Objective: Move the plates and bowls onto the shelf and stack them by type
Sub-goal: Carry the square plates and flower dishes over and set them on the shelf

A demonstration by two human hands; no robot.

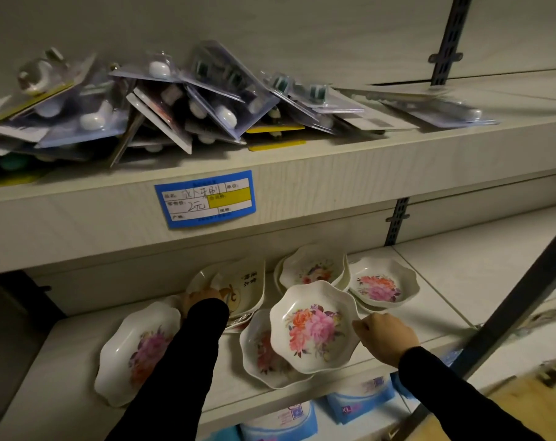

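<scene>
Dim, yellowish light falls on pale shop shelving. A plain pale back wall (270,20) fills the top of the frame. A dark slotted metal post (450,36) runs down at upper right. The upper shelf (366,167) crosses the middle, heaped at left with blister packs (174,103); a blue price label (205,198) sticks to its front edge. The lower shelf (461,268) lies beneath. A dark bar (518,300) slants across the right side. Wood-coloured floor (531,396) shows at lower right.
</scene>
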